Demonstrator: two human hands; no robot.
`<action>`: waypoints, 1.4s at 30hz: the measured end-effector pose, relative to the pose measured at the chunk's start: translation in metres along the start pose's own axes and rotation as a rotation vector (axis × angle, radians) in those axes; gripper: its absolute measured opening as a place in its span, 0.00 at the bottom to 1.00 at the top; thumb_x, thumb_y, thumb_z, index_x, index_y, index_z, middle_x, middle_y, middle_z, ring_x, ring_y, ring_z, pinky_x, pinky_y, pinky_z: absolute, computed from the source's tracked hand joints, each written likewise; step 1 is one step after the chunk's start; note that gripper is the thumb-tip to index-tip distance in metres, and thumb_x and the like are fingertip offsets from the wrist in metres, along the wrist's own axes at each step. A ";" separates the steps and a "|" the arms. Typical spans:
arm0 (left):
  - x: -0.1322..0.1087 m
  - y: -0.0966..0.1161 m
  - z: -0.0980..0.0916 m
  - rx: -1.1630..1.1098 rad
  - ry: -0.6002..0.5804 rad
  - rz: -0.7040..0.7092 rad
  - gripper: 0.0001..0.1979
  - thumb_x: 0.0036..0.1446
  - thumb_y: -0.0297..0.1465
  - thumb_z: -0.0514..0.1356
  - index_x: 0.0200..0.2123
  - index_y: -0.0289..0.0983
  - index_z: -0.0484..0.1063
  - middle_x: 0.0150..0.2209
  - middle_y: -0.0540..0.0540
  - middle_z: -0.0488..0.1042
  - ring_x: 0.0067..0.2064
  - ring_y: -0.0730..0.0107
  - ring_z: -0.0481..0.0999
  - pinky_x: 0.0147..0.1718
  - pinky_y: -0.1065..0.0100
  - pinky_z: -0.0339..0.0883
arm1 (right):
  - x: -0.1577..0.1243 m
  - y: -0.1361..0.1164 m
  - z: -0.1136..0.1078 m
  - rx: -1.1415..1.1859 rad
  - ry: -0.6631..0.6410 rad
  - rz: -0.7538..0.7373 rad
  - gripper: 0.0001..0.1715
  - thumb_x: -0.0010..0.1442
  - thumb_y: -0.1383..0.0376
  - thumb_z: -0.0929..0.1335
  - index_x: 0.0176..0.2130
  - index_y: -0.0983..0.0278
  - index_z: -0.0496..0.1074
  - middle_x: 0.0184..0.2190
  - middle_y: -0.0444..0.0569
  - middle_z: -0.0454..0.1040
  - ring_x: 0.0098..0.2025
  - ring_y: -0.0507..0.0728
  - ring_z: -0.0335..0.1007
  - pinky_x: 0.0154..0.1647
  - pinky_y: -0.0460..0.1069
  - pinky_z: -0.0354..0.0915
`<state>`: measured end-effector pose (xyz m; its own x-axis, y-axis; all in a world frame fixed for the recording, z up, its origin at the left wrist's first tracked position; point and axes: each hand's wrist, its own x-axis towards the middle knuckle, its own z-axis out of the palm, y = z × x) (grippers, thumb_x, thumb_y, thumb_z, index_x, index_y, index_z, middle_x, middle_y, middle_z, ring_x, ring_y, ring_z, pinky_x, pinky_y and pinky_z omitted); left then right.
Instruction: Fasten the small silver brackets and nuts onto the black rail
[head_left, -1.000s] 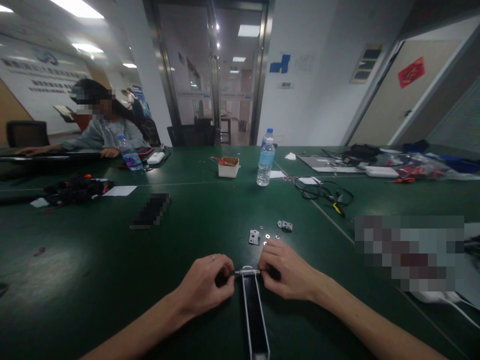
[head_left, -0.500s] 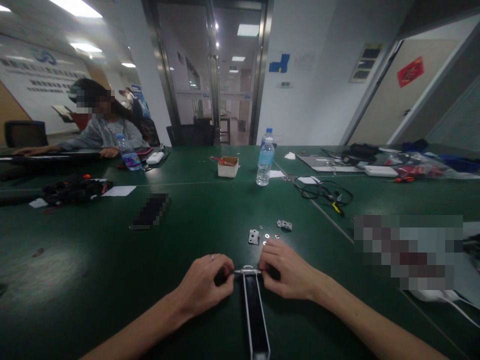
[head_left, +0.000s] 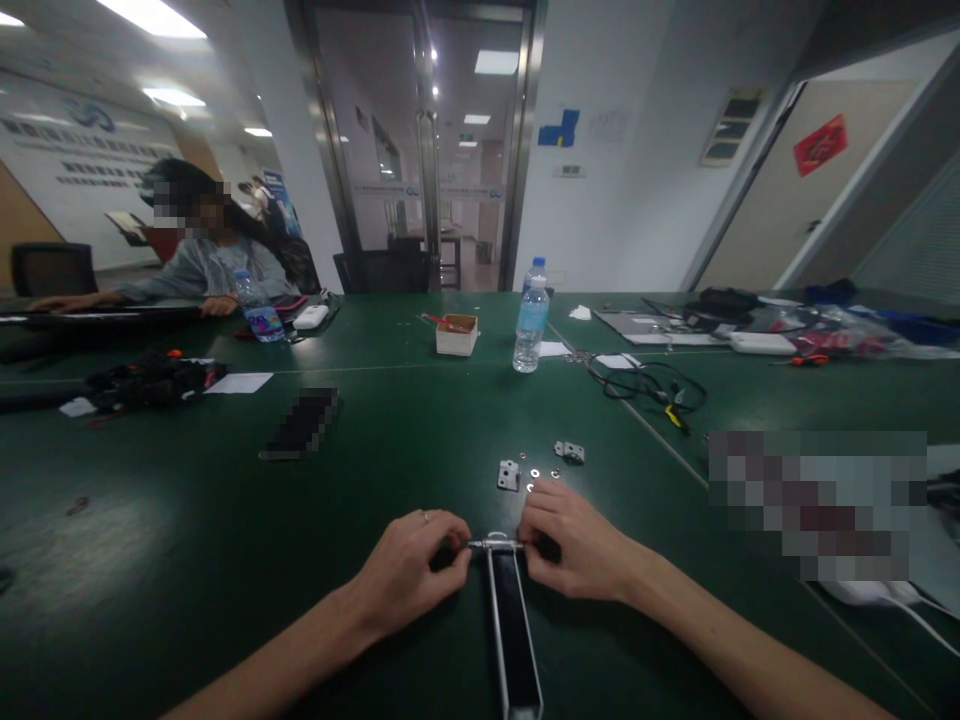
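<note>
A long metal channel piece (head_left: 514, 630) with light side walls and a dark middle lies on the green table, pointing away from me. Across its far end runs a thin silver rod (head_left: 496, 544). My left hand (head_left: 416, 560) is closed in a pinch on the rod's left end. On the opposite side, the fingers of my right hand (head_left: 574, 540) are pinched round the right end. The fingertips hide both rod ends. Beyond my right hand lie a small metal bracket (head_left: 508, 475), another bracket (head_left: 570, 452) and several washers (head_left: 535, 474).
Farther back stand a small open box (head_left: 457, 337) and two water bottles (head_left: 531, 330). A phone (head_left: 301, 423) lies on the left, black cables (head_left: 649, 380) on the right. Across the table at left sits another person (head_left: 214, 240).
Almost nothing differs. Both hands keep their pinch on the rod, and the view has shifted by only a few pixels.
</note>
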<state>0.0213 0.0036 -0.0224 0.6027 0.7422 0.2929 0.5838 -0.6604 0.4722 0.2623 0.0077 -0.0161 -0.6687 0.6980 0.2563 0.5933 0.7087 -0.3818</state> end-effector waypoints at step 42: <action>-0.001 -0.002 0.001 0.111 -0.108 0.058 0.05 0.63 0.28 0.58 0.42 0.37 0.72 0.38 0.48 0.75 0.35 0.67 0.74 0.33 0.69 0.66 | -0.009 0.040 -0.030 -0.225 0.119 0.191 0.10 0.60 0.65 0.63 0.38 0.65 0.72 0.37 0.53 0.72 0.40 0.58 0.64 0.41 0.54 0.61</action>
<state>0.0199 0.0043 -0.0247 0.6883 0.6901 0.2234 0.5992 -0.7145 0.3611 0.3055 0.0325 -0.0065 -0.4864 0.8185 0.3058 0.7963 0.5593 -0.2305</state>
